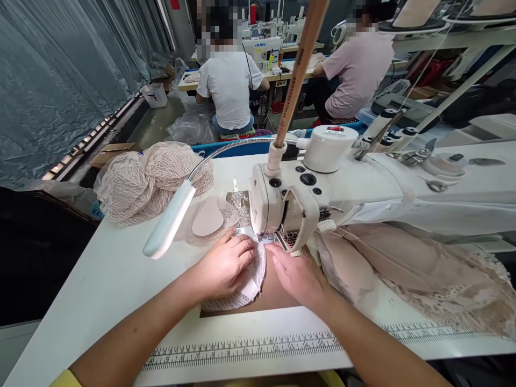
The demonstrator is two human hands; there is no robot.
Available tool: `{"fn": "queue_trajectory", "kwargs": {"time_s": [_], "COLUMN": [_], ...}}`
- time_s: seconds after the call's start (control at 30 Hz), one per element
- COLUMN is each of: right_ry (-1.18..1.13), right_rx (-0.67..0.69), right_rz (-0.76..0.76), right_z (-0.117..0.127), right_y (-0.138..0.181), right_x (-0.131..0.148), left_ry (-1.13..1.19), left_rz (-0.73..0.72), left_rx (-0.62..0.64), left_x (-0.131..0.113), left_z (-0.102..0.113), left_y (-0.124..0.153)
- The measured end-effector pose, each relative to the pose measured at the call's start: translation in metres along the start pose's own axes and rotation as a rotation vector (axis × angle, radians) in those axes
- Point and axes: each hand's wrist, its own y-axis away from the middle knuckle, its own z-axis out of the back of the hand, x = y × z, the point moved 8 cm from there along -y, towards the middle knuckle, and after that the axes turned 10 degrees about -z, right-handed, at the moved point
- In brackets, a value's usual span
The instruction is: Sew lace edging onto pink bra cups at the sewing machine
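My left hand (226,264) lies over a pale lace-covered cup piece (255,279), its bent fingers pressing the piece against the machine bed. The piece's curved edge runs up to the presser foot (266,238) of a white sewing machine (268,204). Close to the foot, on the right, is my right hand (300,274), with fingers stretched toward the lace edge. Its fingertips seem to touch that edge, though the contact is hard to make out. A brown sheet (278,293) lies beneath the work. Left of the machine head rests a smooth beige cup pad (208,217) on sheer lace.
A lace bundle (149,180) sits at the back left, under a bendable lamp (171,220). Beige lace-edged pieces (403,269) lie on the right. A printed ruler (242,352) runs along the table's front. Two people (228,88) sit at machines beyond.
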Motion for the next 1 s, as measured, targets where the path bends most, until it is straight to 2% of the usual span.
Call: {"fn": "queue_trajectory", "kwargs": {"time_s": [0.23, 0.4, 0.63, 1.0], "right_ry": [-0.044, -0.011, 0.062, 0.142], "right_rx": [-0.061, -0.012, 0.012, 0.002], "right_rz": [0.133, 0.187, 0.172, 0.092], "right_z": [0.000, -0.005, -0.010, -0.012], "right_y": [0.005, 0.009, 0.009, 0.003], "right_x": [0.009, 0.012, 0.012, 0.010], "left_ry": [0.069, 0.069, 0.111, 0.018], "left_rz": [0.020, 0.012, 0.007, 0.020], "left_rx": [-0.039, -0.055, -0.092, -0.105], "left_x": [-0.005, -0.004, 0.001, 0.008], "left_z": [-0.003, -0.006, -0.006, -0.002], "left_y": [0.002, 0.005, 0.006, 0.001]}}
